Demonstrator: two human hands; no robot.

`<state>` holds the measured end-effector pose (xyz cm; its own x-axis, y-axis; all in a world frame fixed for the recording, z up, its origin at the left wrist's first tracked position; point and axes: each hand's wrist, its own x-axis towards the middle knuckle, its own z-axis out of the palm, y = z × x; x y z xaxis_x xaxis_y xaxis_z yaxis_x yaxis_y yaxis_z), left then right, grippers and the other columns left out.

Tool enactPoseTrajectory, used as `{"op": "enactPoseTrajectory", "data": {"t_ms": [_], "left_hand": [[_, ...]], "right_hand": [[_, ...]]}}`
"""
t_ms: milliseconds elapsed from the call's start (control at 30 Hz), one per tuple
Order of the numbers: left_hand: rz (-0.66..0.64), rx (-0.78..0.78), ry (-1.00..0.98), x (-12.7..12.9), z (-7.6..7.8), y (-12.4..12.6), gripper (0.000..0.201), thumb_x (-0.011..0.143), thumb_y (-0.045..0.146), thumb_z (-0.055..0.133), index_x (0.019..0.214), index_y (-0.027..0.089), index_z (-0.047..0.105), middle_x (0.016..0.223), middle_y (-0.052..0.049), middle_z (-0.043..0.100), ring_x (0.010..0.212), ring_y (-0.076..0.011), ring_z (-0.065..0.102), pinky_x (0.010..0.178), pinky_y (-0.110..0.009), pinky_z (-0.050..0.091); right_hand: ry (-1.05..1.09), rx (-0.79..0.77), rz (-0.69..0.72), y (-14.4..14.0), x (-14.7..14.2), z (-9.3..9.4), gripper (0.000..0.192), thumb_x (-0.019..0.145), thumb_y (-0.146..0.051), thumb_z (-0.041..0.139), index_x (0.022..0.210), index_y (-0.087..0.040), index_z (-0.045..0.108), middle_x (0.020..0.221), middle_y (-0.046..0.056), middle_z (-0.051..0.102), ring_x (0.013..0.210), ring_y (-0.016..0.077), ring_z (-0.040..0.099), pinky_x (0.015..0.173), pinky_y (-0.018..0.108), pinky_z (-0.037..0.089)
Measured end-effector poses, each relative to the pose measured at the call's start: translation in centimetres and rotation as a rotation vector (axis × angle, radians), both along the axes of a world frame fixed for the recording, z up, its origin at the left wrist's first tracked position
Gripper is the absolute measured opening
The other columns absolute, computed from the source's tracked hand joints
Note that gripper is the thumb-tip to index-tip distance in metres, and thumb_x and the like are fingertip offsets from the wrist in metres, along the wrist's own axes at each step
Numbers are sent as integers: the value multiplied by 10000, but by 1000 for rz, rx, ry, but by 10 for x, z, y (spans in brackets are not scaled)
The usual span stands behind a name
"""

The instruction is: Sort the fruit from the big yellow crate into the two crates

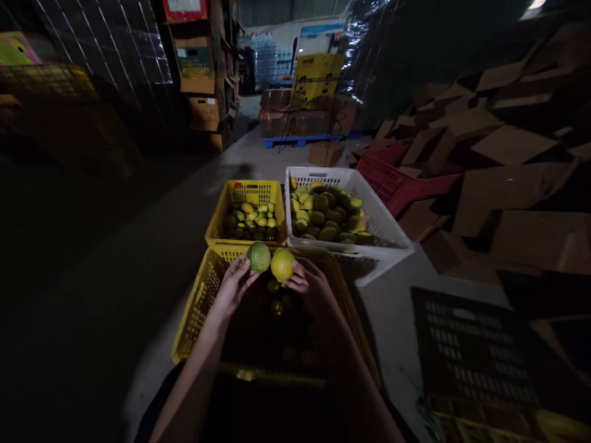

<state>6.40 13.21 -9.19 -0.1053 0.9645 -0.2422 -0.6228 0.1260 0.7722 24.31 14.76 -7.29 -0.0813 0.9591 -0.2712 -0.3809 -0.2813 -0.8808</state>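
Note:
My left hand (236, 282) grips a green citrus fruit (259, 256) between thumb and fingers. Beside it, my right hand (310, 280) holds a yellow lemon (282, 264). The two fruits are side by side above a yellow plastic crate (196, 301), whose shadowed inside shows a few dim fruits (277, 307). Beyond my hands stands a smaller yellow crate (216, 212) with several yellow and green fruits in it. To its right, a white crate (392, 243) carries many larger-looking green-yellow fruits (329, 216).
A red crate (388, 181) and a heap of cardboard boxes (512, 144) lie to the right. A dark crate (466, 344) is at lower right. Farther back, a blue pallet (300, 141) bears cartons and a yellow box (316, 80). Stacked boxes (203, 111) stand at back left.

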Motion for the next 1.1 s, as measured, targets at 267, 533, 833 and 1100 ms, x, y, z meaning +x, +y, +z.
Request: {"op": "enactPoseTrajectory", "data": {"t_ms": [267,533,833,1100], "left_hand": [[-109,92,120,15,6,-6,365,686,383,770,960,149,712,1060,-78,708,1081,-243,614,981,-335,435],[-56,19,128,10,-5,-3,371,705,426,726,983,184,687,1090,-52,690,1046,-213,615,794,-271,511],[-139,-109,132,15,-12,-1,545,716,639,623,913,135,699,782,-77,725,871,-261,671,812,-349,517],[131,269,420,9,-4,1,533,588,276,837,1074,239,625,1130,-29,650,1113,-214,569,996,-319,415]], "right_hand": [[-93,61,74,-4,-4,0,405,556,-357,792,913,-187,709,911,68,731,857,244,679,658,295,544],[-11,78,191,-9,-11,1,374,712,-448,678,1019,-236,653,962,51,711,848,209,668,583,263,545],[28,-170,218,-4,-18,-3,489,695,-629,621,872,-173,646,660,86,692,653,228,676,502,303,549],[-163,306,-181,-2,-18,-10,573,503,-327,843,996,-240,564,1003,32,673,874,207,651,765,342,542]]}}
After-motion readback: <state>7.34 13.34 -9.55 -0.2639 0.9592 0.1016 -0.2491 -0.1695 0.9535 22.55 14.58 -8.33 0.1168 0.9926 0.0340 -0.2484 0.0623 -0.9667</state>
